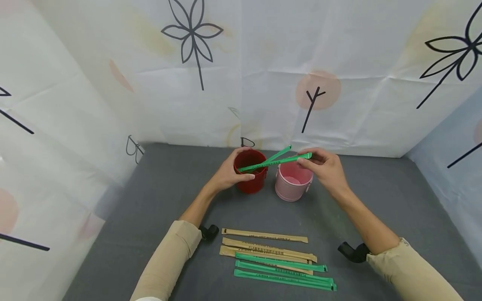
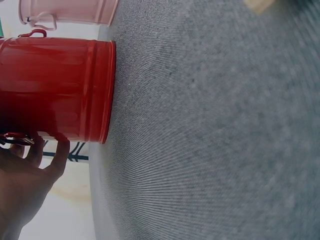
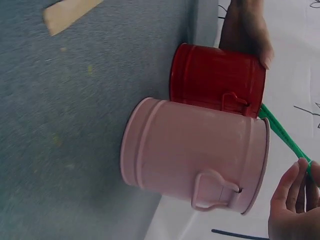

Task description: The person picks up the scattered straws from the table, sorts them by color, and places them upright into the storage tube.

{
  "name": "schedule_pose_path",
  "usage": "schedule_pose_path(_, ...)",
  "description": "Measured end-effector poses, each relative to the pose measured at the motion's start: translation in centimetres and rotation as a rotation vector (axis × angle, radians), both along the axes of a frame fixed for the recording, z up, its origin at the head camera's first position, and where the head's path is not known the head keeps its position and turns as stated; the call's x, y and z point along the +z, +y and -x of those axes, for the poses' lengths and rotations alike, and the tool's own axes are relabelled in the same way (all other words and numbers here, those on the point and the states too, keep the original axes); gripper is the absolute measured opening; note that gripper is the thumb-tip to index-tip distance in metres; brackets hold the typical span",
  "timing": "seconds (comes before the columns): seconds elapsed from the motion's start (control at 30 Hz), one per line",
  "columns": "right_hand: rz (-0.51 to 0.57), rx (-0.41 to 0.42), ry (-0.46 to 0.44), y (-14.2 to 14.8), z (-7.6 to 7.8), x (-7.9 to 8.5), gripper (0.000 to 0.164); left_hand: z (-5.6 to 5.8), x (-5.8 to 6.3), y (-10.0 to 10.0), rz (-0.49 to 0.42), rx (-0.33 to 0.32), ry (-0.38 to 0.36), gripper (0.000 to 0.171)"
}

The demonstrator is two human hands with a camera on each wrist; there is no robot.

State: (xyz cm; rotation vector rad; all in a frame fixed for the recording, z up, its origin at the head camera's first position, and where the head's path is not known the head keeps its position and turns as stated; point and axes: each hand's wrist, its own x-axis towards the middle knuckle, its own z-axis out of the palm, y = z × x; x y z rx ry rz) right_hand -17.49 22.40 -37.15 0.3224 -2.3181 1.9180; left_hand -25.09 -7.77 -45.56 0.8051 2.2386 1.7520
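My left hand (image 1: 228, 172) grips the red bucket (image 1: 253, 187) from its left side, thumb toward me and fingers at the far rim. In the left wrist view the red bucket (image 2: 55, 90) stands on the grey surface, with fingertips against its wall. Between thumb and fingers my right hand (image 1: 326, 169) pinches the end of a green wrapped straw (image 1: 284, 160), whose other end lies over the red bucket's mouth. Another green wrapped straw (image 1: 281, 152) leans out of that bucket. Below the right hand stands a pink bucket (image 1: 290, 191).
Toward me on the grey table (image 1: 150, 234) lie several tan wrapped straws (image 1: 263, 235) and several green wrapped straws (image 1: 284, 281), partly overlapping. A white patterned cloth (image 1: 271, 50) rises behind the table and at its sides. Both buckets have small side handles.
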Motion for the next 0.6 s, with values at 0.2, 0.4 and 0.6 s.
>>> schedule_pose_path(0.2, 0.013, -0.008, -0.016, -0.9, 1.1, 0.1, 0.032, -0.7, 1.4, 0.0, -0.007, -0.020, -0.014, 0.084)
schedule_pose_path(0.4, 0.104, 0.048, -0.013, -1.7, 1.8, -0.2, 0.031, -1.8, 3.4, 0.0, -0.020, -0.033, -0.012, 0.081)
schedule_pose_path(0.6, 0.086, 0.040, -0.017, -2.5, 2.3, -0.6, 0.032, -1.9, 3.3, 0.0, -0.028, -0.032, -0.021, 0.081)
